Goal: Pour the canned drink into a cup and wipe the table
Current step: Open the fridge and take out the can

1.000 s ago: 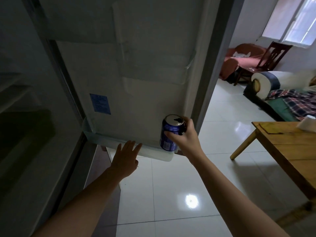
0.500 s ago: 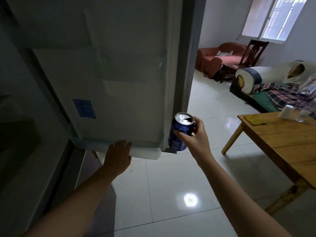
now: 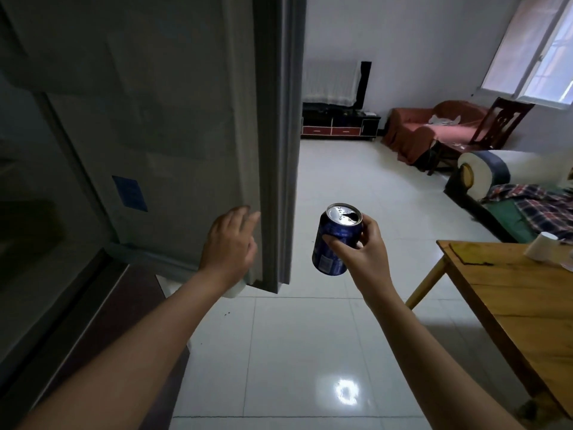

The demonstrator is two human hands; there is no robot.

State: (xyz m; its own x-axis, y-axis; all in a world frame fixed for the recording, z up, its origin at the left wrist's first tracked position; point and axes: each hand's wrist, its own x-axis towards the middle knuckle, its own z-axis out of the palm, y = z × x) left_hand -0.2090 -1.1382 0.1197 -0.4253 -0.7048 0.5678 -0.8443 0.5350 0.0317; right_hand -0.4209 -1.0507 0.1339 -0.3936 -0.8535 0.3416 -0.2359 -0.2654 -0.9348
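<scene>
The blue aluminium drink can point(image 3: 336, 240) is the star here, but take the room by size first: a tall grey refrigerator door point(image 3: 192, 125) stands open edge-on, filling the space left of the grip, and a glossy white tiled floor point(image 3: 297, 342) spreads out below it. Off to the right of the gripped can sits a wooden table point(image 3: 521, 305) with pale legs, and a white paper cup point(image 3: 543, 250) stands on its far part, well apart from the can. Beyond the table there's a sofa point(image 3: 508, 187) with a plaid blanket, and further back a rust-red armchair point(image 3: 434, 131). Now the hands! The left hand point(image 3: 231, 245) has its fingers fairly straight, laid against the door's inner face near its outer edge, holding nothing. The right hand point(image 3: 364, 254) is wrapped round the can, thumb across the near side, fingers curled behind, lifting it in mid-air above the floor, just right of the door edge. The can is tilted slightly, silver top showing, its mouth opening visible.
</scene>
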